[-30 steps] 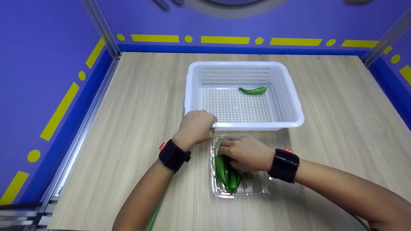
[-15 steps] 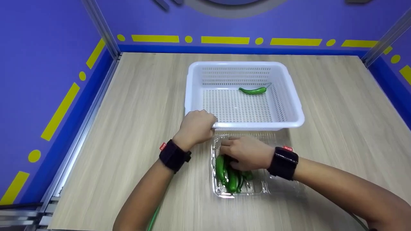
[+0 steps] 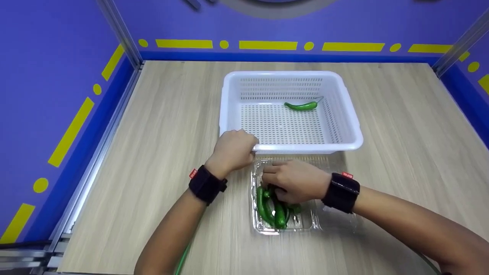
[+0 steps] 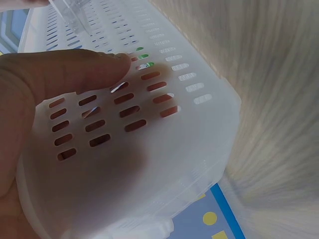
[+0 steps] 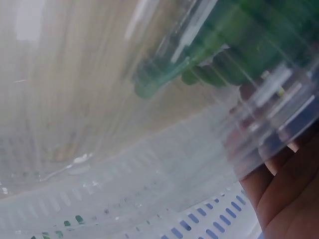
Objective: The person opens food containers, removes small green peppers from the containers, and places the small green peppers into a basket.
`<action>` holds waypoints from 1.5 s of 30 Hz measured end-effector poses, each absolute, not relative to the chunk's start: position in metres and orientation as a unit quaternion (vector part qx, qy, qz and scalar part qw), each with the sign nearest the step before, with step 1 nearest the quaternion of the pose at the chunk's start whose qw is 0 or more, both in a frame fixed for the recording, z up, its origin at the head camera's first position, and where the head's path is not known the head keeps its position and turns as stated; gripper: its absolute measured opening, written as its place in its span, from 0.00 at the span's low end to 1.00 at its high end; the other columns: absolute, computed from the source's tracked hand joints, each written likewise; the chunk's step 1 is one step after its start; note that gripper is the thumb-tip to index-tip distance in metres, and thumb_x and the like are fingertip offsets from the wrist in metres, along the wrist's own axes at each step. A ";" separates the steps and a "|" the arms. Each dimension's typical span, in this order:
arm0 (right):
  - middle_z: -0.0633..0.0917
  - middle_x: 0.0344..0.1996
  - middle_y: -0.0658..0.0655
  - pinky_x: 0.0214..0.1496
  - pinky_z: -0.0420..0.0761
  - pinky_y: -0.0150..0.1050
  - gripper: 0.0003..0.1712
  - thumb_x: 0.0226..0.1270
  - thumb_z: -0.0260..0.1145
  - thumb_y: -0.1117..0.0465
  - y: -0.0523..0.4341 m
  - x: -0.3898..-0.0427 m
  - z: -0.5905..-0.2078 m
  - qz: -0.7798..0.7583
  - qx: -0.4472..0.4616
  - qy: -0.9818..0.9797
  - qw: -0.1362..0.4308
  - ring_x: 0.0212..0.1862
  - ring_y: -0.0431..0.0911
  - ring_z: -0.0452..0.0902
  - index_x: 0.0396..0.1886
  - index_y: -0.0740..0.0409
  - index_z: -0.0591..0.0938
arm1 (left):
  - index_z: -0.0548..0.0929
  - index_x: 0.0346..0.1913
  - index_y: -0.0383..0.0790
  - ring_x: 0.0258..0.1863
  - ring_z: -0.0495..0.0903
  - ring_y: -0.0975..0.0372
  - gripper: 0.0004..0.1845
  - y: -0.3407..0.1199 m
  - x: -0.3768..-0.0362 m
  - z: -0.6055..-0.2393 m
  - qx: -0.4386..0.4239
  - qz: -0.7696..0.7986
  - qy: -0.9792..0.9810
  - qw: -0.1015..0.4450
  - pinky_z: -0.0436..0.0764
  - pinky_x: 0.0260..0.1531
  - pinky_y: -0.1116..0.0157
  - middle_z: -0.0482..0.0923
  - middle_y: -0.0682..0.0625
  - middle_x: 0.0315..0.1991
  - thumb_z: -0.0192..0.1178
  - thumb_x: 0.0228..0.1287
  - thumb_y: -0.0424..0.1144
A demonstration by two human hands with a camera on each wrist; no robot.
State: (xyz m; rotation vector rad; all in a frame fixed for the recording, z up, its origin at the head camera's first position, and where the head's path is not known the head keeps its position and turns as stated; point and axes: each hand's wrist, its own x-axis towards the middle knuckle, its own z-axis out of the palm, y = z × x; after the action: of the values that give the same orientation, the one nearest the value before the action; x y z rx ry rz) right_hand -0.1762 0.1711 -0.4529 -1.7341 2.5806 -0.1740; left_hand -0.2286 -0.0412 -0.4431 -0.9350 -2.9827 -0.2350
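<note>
The right hand [image 3: 300,181] reached among green peppers [image 3: 280,215]; this seemed best done with a light pinch on one pepper's body, fingertips slipped around it and its neighbours left lying, since the thin clear container [image 3: 267,232] would probably slide if its wall was dragged. For the left hand [image 3: 235,151], an even hold on the white basket [image 3: 305,147] looked enough to steady it.

The right fingers bent downward, set close together; their tips were hidden in the head view, so whether they pinched a pepper or only touched the pile, I could not tell. The left fingers curled round the basket's rim, the thumb [image 4: 99,72] against its outer wall.

Below the right fingers and toward the person, peppers lay in the container. Beyond both hands, well apart, a lone pepper [image 3: 303,106] rested inside the basket, near its far right corner.
</note>
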 end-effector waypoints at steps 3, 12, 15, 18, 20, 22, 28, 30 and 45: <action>0.79 0.39 0.46 0.37 0.83 0.37 0.13 0.55 0.66 0.62 0.173 -0.176 -0.451 -0.064 -0.564 0.823 0.005 0.39 0.40 0.77 0.41 0.49 0.79 | 0.67 0.18 0.49 0.19 0.67 0.61 0.16 -0.041 -0.228 -0.443 -0.300 -0.077 -0.951 0.009 0.74 0.21 0.60 0.65 0.56 0.17 0.62 0.54 0.33; 0.79 0.38 0.46 0.39 0.81 0.37 0.11 0.56 0.66 0.58 0.178 -0.175 -0.446 -0.080 -0.574 0.814 -0.029 0.39 0.41 0.76 0.39 0.50 0.77 | 0.61 0.17 0.51 0.19 0.64 0.62 0.20 -0.041 -0.228 -0.443 -0.299 -0.079 -0.951 0.016 0.68 0.19 0.62 0.60 0.57 0.17 0.62 0.54 0.33; 0.81 0.38 0.46 0.45 0.81 0.39 0.12 0.57 0.66 0.55 0.178 -0.174 -0.443 -0.072 -0.573 0.815 -0.039 0.41 0.42 0.76 0.40 0.50 0.76 | 0.62 0.17 0.50 0.19 0.65 0.62 0.20 -0.041 -0.228 -0.443 -0.298 -0.080 -0.951 0.013 0.70 0.20 0.62 0.62 0.57 0.17 0.62 0.54 0.33; 0.82 0.39 0.46 0.51 0.79 0.42 0.13 0.58 0.66 0.52 0.177 -0.173 -0.438 -0.062 -0.573 0.816 -0.051 0.44 0.45 0.77 0.40 0.50 0.76 | 0.65 0.18 0.50 0.19 0.66 0.61 0.18 -0.041 -0.228 -0.442 -0.298 -0.084 -0.951 0.012 0.73 0.21 0.60 0.64 0.57 0.17 0.63 0.55 0.33; 0.81 0.39 0.46 0.51 0.79 0.43 0.14 0.59 0.66 0.51 0.177 -0.172 -0.435 -0.059 -0.575 0.814 -0.056 0.44 0.45 0.76 0.41 0.49 0.75 | 0.67 0.18 0.49 0.19 0.67 0.61 0.17 -0.041 -0.228 -0.441 -0.299 -0.085 -0.950 0.012 0.75 0.21 0.59 0.65 0.57 0.17 0.63 0.55 0.33; 0.81 0.39 0.47 0.51 0.80 0.42 0.14 0.59 0.66 0.50 0.177 -0.171 -0.431 -0.059 -0.579 0.811 -0.059 0.44 0.45 0.76 0.41 0.49 0.75 | 0.68 0.18 0.49 0.19 0.68 0.61 0.16 -0.041 -0.228 -0.441 -0.298 -0.086 -0.951 0.010 0.76 0.22 0.59 0.66 0.56 0.17 0.63 0.55 0.33; 0.78 0.36 0.47 0.43 0.81 0.40 0.15 0.58 0.67 0.51 0.176 -0.171 -0.421 -0.062 -0.592 0.800 -0.076 0.39 0.44 0.74 0.40 0.51 0.75 | 0.67 0.18 0.49 0.19 0.70 0.59 0.16 -0.041 -0.227 -0.442 -0.297 -0.080 -0.951 0.015 0.77 0.22 0.56 0.67 0.56 0.17 0.63 0.55 0.34; 0.77 0.36 0.47 0.42 0.81 0.40 0.15 0.57 0.67 0.51 0.177 -0.171 -0.415 -0.065 -0.592 0.799 -0.084 0.38 0.44 0.74 0.40 0.51 0.75 | 0.68 0.18 0.49 0.19 0.71 0.59 0.16 -0.041 -0.228 -0.442 -0.298 -0.077 -0.951 0.016 0.78 0.23 0.56 0.68 0.56 0.17 0.63 0.55 0.34; 0.75 0.31 0.48 0.34 0.76 0.40 0.13 0.55 0.68 0.57 0.186 -0.189 -0.373 -0.063 -0.549 0.817 -0.167 0.32 0.45 0.70 0.38 0.53 0.76 | 0.78 0.21 0.46 0.19 0.73 0.58 0.08 -0.041 -0.228 -0.443 -0.296 -0.083 -0.952 0.015 0.78 0.22 0.56 0.74 0.54 0.19 0.64 0.53 0.33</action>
State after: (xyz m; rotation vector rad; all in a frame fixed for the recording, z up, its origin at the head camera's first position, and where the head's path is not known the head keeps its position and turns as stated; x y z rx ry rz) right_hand -0.1894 0.1856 -0.3730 -1.9364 2.8793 -0.2206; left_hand -0.2277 -0.0408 -0.4431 -0.9203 -2.9621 -0.2586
